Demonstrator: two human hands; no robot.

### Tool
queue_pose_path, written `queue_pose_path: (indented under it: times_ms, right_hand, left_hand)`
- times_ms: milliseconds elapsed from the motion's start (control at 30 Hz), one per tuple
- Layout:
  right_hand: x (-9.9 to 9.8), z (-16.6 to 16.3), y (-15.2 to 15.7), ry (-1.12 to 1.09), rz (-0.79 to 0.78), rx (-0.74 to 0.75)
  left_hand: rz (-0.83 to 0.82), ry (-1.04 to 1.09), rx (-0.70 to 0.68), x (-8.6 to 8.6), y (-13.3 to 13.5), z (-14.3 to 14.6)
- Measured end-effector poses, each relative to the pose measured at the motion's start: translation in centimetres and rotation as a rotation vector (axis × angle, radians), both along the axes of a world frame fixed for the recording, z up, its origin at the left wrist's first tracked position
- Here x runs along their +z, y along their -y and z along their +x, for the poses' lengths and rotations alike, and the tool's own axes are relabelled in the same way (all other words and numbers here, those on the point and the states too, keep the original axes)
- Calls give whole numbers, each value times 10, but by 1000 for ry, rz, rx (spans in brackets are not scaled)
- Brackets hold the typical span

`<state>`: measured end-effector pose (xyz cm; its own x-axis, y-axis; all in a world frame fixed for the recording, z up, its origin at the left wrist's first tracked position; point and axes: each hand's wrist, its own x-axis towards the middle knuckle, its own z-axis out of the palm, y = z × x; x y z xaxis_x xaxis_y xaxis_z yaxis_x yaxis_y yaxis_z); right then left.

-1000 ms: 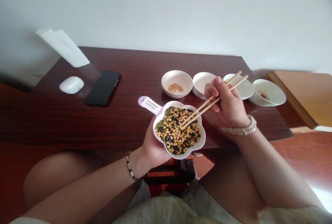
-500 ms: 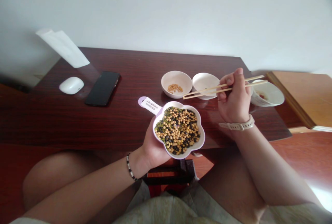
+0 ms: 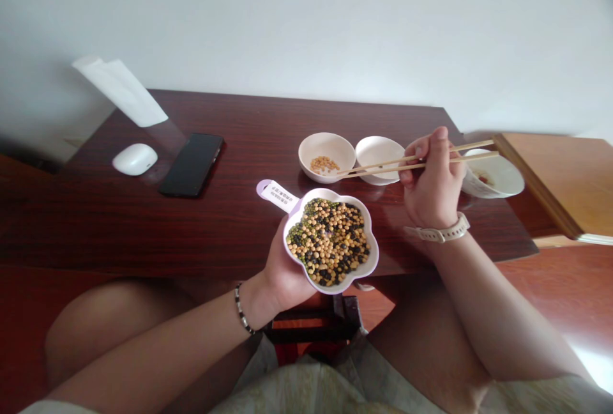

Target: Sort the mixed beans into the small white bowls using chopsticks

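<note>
Right hand (image 3: 433,187) grasps chopsticks (image 3: 383,166); their long axis runs left–right, tips leftward at the small bowl's (image 3: 330,144) near rim. Left hand (image 3: 280,270) cups the bean dish (image 3: 376,254) near the desk (image 3: 230,222) edge.

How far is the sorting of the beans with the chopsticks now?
Done: a small pile of yellow beans lies in the first small bowl. In hand: the right hand holds chopsticks with tips over that bowl; the left hand holds the flower-shaped dish. Left: the dish is heaped with mixed beans, and the second bowl looks almost empty.
</note>
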<state>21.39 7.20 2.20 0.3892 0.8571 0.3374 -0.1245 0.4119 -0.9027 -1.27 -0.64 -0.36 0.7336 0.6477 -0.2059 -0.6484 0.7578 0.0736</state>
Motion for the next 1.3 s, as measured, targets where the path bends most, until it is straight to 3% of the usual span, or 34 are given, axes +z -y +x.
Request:
queue_pose_path:
  times_ms: [400,567,867,1300]
  right_hand:
    - [20,-4,12,-146,-247,405]
    - [20,-8,19,-112,-334,569]
    - [14,-10,21,74,-389,573]
    - [12,-8,19,89,-352,548]
  left_hand:
    - [6,16,-5,4,-1,0]
    - [-15,29,-9,2,0,0]
    - [-19,-17,8,3,0,1]
    - [-12,-25,10,5,0,2]
